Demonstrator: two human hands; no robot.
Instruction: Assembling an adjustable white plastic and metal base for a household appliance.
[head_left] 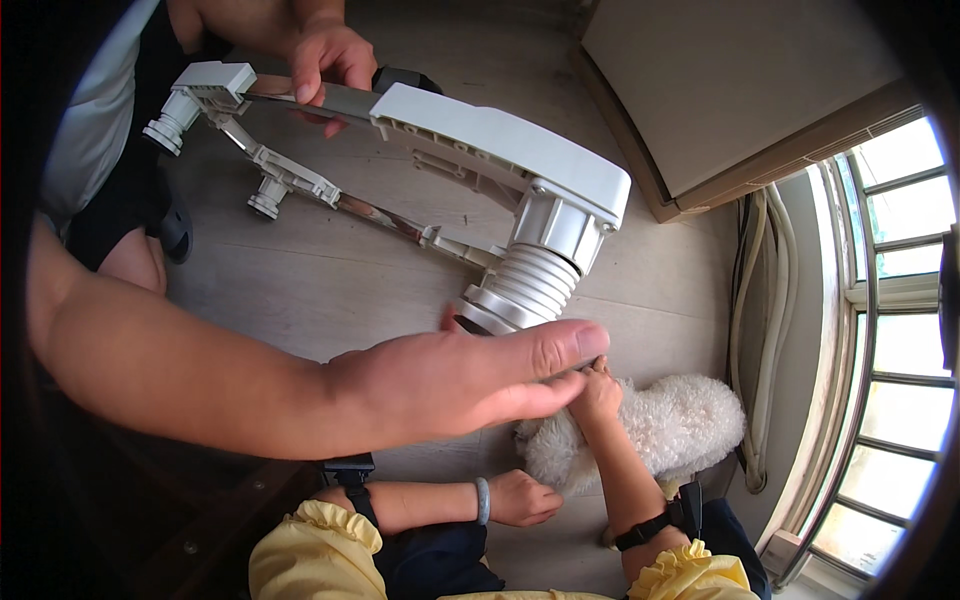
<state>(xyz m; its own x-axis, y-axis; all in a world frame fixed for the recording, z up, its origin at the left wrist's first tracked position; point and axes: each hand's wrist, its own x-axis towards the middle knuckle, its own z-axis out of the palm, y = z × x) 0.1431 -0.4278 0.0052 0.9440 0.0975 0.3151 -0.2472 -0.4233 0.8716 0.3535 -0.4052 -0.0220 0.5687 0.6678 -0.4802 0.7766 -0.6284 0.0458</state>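
Note:
My left hand (pixel 522 498), with a pale bangle at the wrist, is loosely closed low in front of me, beside a fluffy white dog (pixel 690 425). Nothing shows in its fingers. My right hand (pixel 597 393) reaches up past the dog, its fingers closed close to a co-worker's hand (pixel 450 385); what they pinch, if anything, I cannot make out. Above stands a tilted white appliance stand (pixel 510 140), with metal bars and a ribbed round foot (pixel 530 285). The co-worker's other hand (pixel 330 70) grips its far metal bar.
A large pale cabinet-like box (pixel 740 90) stands at the far right. Hoses and cables (pixel 770 330) run down the wall next to a barred window (pixel 905 350). The co-worker sits or crouches at the left. Grey floor planks (pixel 290 290) lie beneath.

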